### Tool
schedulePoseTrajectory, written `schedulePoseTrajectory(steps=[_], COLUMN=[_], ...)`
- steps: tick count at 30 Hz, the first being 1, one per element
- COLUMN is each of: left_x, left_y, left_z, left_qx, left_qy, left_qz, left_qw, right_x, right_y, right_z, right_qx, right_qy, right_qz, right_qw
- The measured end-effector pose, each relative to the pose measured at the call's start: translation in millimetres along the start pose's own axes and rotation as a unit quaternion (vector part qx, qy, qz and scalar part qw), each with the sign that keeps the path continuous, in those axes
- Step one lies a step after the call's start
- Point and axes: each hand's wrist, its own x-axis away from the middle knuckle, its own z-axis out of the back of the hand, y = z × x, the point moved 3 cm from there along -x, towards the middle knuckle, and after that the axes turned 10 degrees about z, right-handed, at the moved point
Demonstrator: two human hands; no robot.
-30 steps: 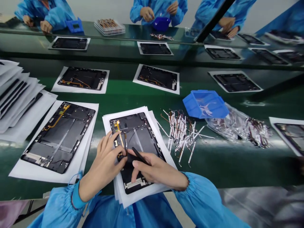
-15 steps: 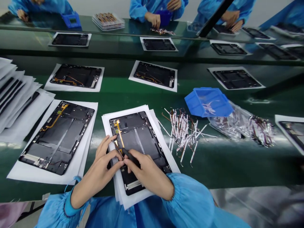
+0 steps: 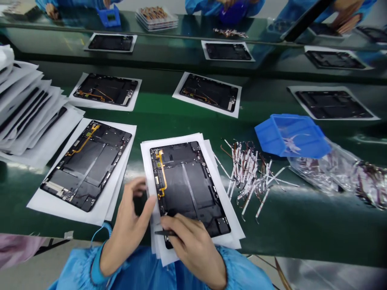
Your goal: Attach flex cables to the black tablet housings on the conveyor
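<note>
A black tablet housing (image 3: pixel 178 189) lies on white sheets in front of me, with an orange flex cable (image 3: pixel 163 173) along its left side. My left hand (image 3: pixel 130 219) is open beside the housing's left edge, thumb and fingers apart, with nothing in it. Over the lower part of the housing, my right hand (image 3: pixel 193 245) is closed on a slim black pointed tool (image 3: pixel 165 233), whose tip points left. The fingers hide the rest of the tool. Right of the housing lies a loose pile of thin white-and-brown flex strips (image 3: pixel 246 169).
Another housing (image 3: pixel 87 165) lies on paper at left, beside a stack of sheeted housings (image 3: pixel 30 117). A blue bin (image 3: pixel 269 137) and a plastic bag of strips (image 3: pixel 338 169) are at right. More housings (image 3: pixel 208 92) lie on the green belt; co-workers (image 3: pixel 223 6) sit opposite.
My hands have parted: the left has drawn back off the cable with its fingers opened, and the right has moved down the housing with the tool. The view has shifted, moving everything rightward.
</note>
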Motion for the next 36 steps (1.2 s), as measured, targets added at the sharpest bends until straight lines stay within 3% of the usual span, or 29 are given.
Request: schedulePoseTrajectory(steps=[2, 4, 6, 8, 13, 16, 24, 32, 36], left_x=[17, 34, 45, 49, 50, 51, 52, 51, 51], left_y=[-7, -15, -21, -25, -32, -34, -37, -33, -38], left_z=[5.8, 8.9, 10.6, 8.9, -1.6, -4.0, 0.7, -2.6, -2.3], left_qx=[0.049, 0.081, 0.079, 0.063, 0.039, 0.024, 0.01, 0.004, 0.011], left_qy=[-0.119, -0.236, -0.276, -0.275, -0.256, -0.253, -0.275, -0.249, -0.262], left_qz=[0.072, 0.153, 0.205, 0.224, 0.215, 0.193, 0.171, 0.17, 0.173], left_qw=[0.989, 0.956, 0.936, 0.933, 0.942, 0.948, 0.946, 0.953, 0.949], right_x=[0, 1, 3, 5, 5, 1, -1, 0, -1], right_y=[-5, -7, -8, -7, 1, 5, 11, 9, 7], right_z=[-3, -3, -1, 2, 6, 0, -9, -6, -10], right_qx=[0.049, 0.075, 0.078, 0.066, 0.099, 0.125, 0.085, 0.09, 0.078], right_qy=[-0.025, -0.045, -0.06, -0.06, 0.009, -0.001, 0.013, 0.03, 0.046], right_qz=[0.05, 0.082, 0.083, 0.056, -0.065, -0.108, -0.152, -0.149, -0.147], right_qw=[0.997, 0.993, 0.992, 0.994, 0.993, 0.986, 0.985, 0.984, 0.985])
